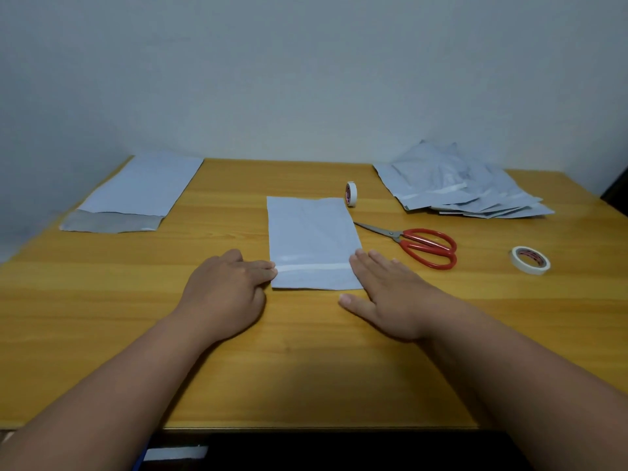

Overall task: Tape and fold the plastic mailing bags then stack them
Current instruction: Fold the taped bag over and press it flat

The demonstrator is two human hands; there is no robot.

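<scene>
Folded bag [314,243] lies mid surface [306,368], taped. Left hand [227,287] fingertips touch its left edge, right hand [384,294] flat, spread at right edge. Thin, light, slippery plastic, prob. best pinched at edges.

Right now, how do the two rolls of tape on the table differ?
The far tape roll stands upright on its edge, just behind the folded bag; the near tape roll lies flat at the right, beyond the red scissors. The far one shows its side face, the near one its open core. Both are white with a red-printed core, and no hand touches either.
</scene>
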